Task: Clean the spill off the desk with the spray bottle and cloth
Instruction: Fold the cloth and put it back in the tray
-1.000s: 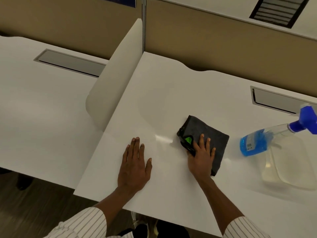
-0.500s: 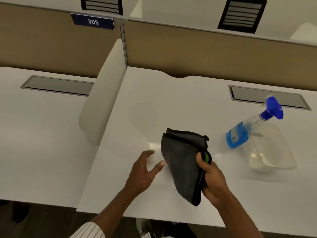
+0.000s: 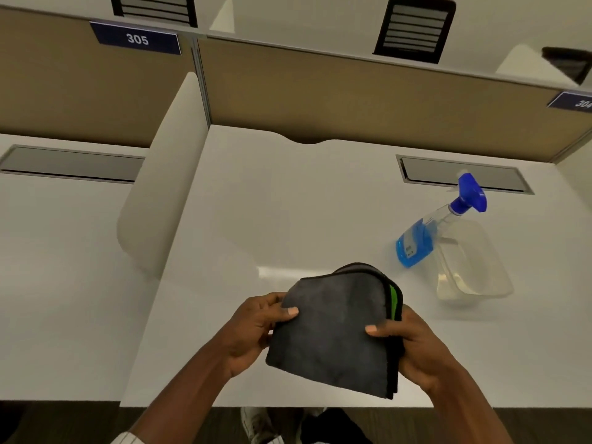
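Divider panel (image 3: 160, 193) stood at left of white desk (image 3: 288, 203), my left hand (image 3: 253, 328) pinched folded grey cloth (image 3: 333, 334) above the desk's near edge, my right hand (image 3: 413, 347) clamped its green-trimmed side, spray bottle (image 3: 426, 232) leaned on clear tub (image 3: 474, 264) at right.

A folded dark grey cloth (image 3: 336, 328) with a green strip at its right edge is held up at lower centre, off the white desk (image 3: 288, 203); a clear spray bottle (image 3: 429, 232) with blue liquid and blue trigger stands tilted at right
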`<state>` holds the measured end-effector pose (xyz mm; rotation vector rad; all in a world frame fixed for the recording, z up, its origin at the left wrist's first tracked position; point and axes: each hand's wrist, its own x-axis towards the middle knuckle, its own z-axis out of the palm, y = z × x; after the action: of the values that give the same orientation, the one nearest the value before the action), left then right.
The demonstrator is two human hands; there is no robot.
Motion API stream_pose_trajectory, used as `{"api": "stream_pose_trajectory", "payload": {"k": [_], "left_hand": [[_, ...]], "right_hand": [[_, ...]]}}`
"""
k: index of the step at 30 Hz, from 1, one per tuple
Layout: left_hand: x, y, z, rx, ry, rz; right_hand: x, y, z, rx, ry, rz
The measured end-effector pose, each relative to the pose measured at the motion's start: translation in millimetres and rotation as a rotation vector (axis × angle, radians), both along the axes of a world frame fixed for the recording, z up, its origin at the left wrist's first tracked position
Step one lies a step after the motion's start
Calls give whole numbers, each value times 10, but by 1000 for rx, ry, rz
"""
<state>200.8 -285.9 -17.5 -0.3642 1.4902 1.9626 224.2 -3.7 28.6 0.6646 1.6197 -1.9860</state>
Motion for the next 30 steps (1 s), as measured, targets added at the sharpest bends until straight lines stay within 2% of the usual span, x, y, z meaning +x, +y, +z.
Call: {"api": "stream_pose_trajectory", "payload": {"k": [4,7,10,14,18,23,30], "left_hand": [[52,56,88,-51,60,10],[5,70,160,-40,144,70],[-59,132,241,-29,273,112],[-143,334,300,-7,438,223],[-194,617,386,96,420,277],[-162,948,392,23,494,342],[-71,1293,411,4,607,319]], "right_hand": [[20,187,20,218,87,134],[-58,246,80,207,267,161],[-183,394,192,222,537,167],[-384,599,353,144,772,290],[-549,832,283,148,817,245],[-634,1144,136,141,763,187],[-753,1506,-6,142,730,224]]}}
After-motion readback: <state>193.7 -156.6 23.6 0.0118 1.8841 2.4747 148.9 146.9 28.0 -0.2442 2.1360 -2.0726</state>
